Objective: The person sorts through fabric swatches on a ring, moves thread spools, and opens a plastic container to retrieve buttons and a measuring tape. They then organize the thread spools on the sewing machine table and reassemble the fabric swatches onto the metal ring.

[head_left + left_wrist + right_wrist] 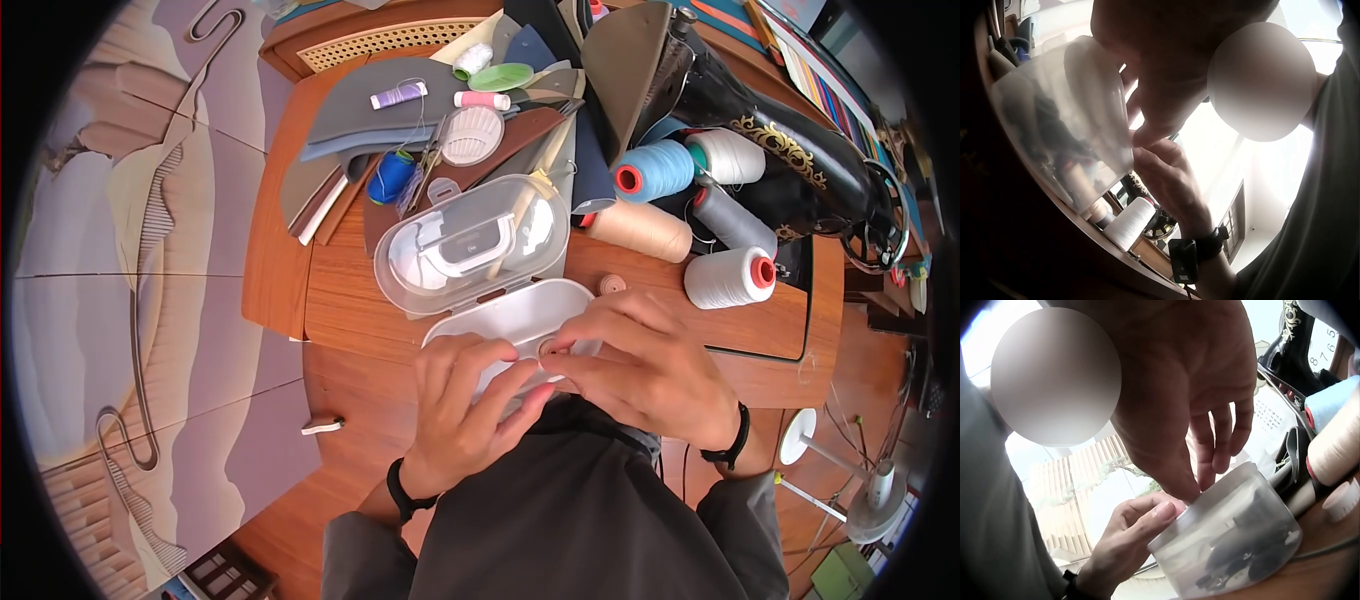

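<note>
Pinching probably a disc (546, 348) over a box (487, 322), right hand (655, 375) clamped, grip unclear in left hand (462, 405), wooden table (345, 290), reddish floor (362, 385)

Reaching forward with both forearms (756, 455) from in front of the torso (580, 500), bringing the fingertips close together. With the left hand (465, 405), holding loosely bent fingers and thumb apart, pointed towards the right hand (655, 375). With the right, pinching a small round piece (545, 348) between thumb and forefinger, curving the other fingers loosely.
</note>
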{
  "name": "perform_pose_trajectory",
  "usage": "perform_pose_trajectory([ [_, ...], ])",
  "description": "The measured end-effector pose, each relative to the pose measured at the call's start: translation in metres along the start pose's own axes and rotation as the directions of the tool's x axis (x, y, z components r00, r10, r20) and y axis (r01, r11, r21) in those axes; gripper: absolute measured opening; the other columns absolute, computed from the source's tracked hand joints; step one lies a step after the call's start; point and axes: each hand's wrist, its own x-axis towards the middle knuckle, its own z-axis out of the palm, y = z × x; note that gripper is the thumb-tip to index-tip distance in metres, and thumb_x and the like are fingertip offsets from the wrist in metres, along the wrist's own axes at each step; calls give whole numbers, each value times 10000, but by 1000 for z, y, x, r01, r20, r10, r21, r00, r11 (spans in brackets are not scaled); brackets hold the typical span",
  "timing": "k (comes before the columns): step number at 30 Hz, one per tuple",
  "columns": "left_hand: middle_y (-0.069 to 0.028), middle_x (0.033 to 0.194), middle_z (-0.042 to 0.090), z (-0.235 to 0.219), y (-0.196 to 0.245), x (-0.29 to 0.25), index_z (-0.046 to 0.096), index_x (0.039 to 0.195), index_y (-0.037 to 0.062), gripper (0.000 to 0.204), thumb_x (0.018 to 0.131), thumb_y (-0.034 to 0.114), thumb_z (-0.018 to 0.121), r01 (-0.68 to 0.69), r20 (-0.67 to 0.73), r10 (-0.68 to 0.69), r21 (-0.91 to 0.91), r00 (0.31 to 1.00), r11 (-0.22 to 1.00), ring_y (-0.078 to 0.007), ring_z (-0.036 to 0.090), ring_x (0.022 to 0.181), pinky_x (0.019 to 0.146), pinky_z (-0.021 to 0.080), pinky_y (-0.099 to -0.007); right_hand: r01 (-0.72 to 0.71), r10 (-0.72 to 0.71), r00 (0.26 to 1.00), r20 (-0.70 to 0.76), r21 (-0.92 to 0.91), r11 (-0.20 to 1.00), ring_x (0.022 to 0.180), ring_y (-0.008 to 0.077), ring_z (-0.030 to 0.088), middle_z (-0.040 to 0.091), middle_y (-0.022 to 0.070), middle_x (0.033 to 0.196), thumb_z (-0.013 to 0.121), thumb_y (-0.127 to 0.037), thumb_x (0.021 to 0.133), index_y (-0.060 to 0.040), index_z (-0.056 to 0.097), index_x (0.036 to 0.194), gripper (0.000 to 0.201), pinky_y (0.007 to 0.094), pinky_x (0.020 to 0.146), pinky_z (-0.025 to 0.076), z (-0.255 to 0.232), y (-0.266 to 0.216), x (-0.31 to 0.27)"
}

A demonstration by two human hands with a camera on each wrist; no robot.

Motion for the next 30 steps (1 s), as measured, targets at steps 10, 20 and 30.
perform_pose_trajectory([
  [10,-56,1139,665,4,-10,-1,720,1091,82,460,648,47,837,-172,7,173,-79,985,982,-273,609,955,768,510,-393,-205,221,962,-157,117,972,986,260,616,654,63,1065,721,16,714,-48,696,1012,306,393,830,498,-2,13,-28],
  [20,-32,1090,634,6,-7,2,731,1094,99,453,653,32,812,-188,28,188,8,982,982,-274,592,953,800,510,-394,-413,403,904,-142,-49,909,1048,340,610,604,110,1220,724,5,769,-28,648,1098,339,422,871,514,14,38,-36],
  [30,-43,1139,659,4,-9,0,731,1064,75,415,662,32,823,-166,20,166,-36,986,986,-267,603,966,780,531,-384,-409,413,886,-213,63,910,879,287,669,688,79,967,750,-8,770,-29,682,986,227,384,772,548,18,40,-33],
])
